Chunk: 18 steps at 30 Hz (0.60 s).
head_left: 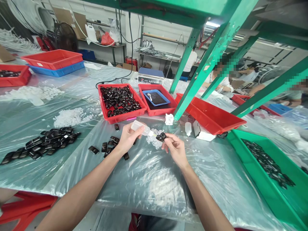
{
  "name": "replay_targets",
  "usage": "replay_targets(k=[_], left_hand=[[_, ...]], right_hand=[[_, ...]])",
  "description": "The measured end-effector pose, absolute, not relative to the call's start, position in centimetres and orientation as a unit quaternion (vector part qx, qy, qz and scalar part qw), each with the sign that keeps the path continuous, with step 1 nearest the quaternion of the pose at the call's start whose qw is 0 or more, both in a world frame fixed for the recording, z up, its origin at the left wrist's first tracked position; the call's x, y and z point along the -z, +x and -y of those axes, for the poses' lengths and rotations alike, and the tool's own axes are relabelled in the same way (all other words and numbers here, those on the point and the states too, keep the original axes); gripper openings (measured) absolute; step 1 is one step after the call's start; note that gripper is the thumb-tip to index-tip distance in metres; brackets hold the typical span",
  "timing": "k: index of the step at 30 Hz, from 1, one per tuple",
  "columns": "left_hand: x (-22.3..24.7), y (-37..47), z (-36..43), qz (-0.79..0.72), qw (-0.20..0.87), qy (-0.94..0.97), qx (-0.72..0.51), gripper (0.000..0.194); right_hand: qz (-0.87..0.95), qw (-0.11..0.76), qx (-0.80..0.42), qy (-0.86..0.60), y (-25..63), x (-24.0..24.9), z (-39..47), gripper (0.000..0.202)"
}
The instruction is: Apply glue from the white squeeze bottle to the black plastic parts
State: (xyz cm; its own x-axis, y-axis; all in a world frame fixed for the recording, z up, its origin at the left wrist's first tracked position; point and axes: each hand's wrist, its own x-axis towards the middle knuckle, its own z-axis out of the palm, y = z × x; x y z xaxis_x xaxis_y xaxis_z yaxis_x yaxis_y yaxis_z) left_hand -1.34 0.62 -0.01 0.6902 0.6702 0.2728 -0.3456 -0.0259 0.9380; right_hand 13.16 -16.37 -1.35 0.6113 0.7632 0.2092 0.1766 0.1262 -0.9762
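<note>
A black glossy piece (160,137) is pinched between the thumb and fingertips of the right hand (175,146), its body jutting out past them toward the middle, above a small pile of white bits (155,138) on the plastic-covered table (149,192). The narrow tip of a translucent bottle (141,127) points at the piece, at or very near its surface; whether they touch is too small to tell. The left hand (130,136) has its fingers closed around the bottle, which lies tilted, nozzle toward the right hand.

Both forearms reach forward from the near edge and slant inward, so the hands face each other over the table. Loose black pieces (112,144) lie beside the left wrist. Beyond the hands, a red tray (121,110) full of black pieces stands next to another red tray (157,110) with a blue tray (156,98) and a white spoon (149,96) in it. Behind them, a dark sign (150,80) carries a red logo and white Chinese characters, only partly legible.
</note>
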Motion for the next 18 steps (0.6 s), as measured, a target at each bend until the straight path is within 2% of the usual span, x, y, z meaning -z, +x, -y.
replay_targets(k=[18], left_hand=[[-1.01,-1.77,0.20,-0.132,0.636,0.653,-0.389,0.037]], right_hand=[[0.364,0.669,-0.191,-0.620,13.04,0.90,16.36,0.039]])
